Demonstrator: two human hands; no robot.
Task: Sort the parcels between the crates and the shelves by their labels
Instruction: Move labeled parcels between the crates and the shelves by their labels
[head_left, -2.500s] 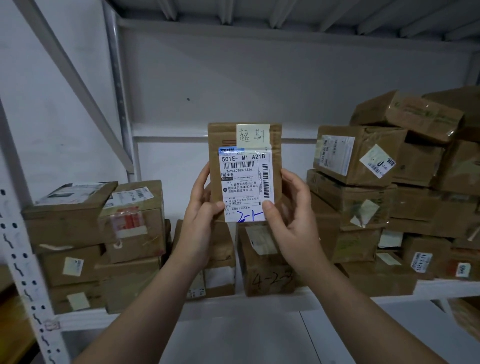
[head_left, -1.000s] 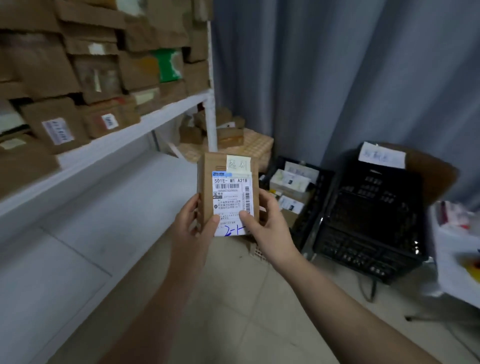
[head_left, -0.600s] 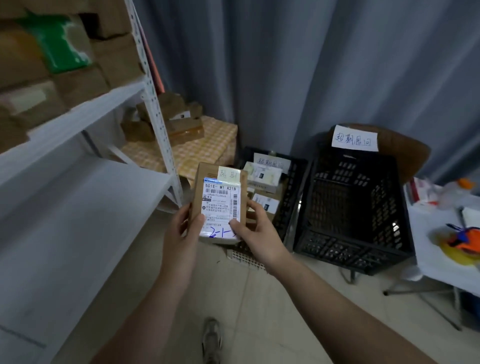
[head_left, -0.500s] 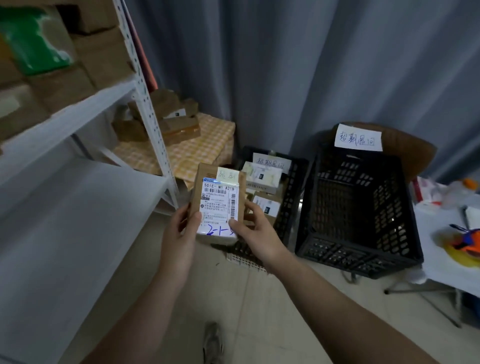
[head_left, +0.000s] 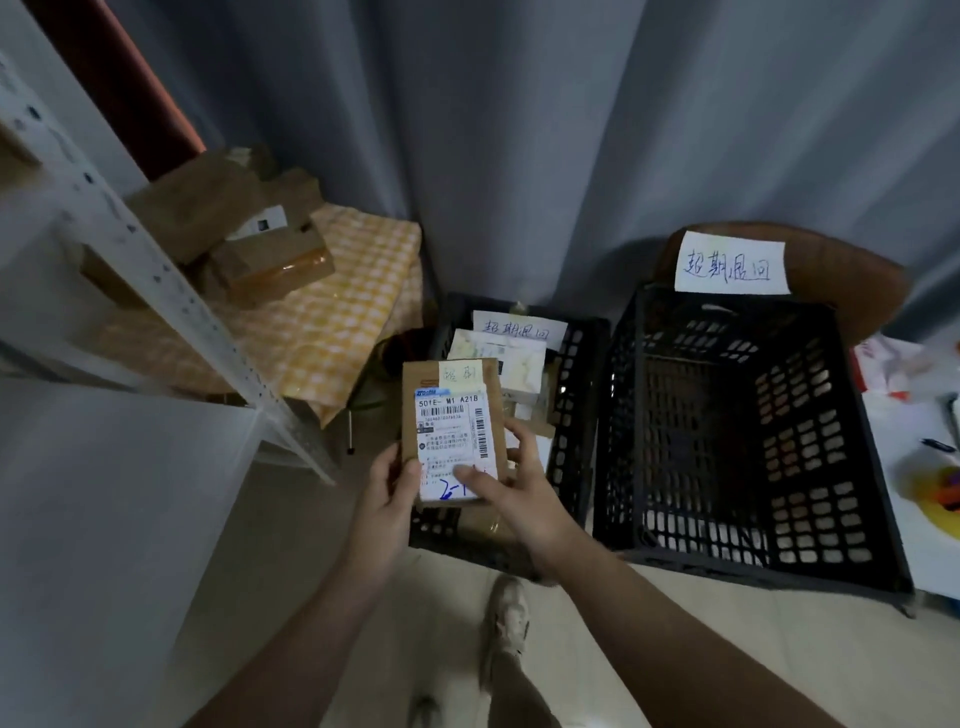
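Swung away from the white metal shelf (head_left: 104, 519) and in toward the crates, gripping the small brown cardboard parcel (head_left: 452, 431) with its white label in left hand (head_left: 392, 488) and right hand (head_left: 519, 493), over the part-filled black plastic crate (head_left: 574, 415), not dropped in yet.

The left hand (head_left: 387, 499) and right hand (head_left: 519, 501) are bare, as are both forearms (head_left: 322, 623); one foot wears a pale sneaker (head_left: 505, 618).
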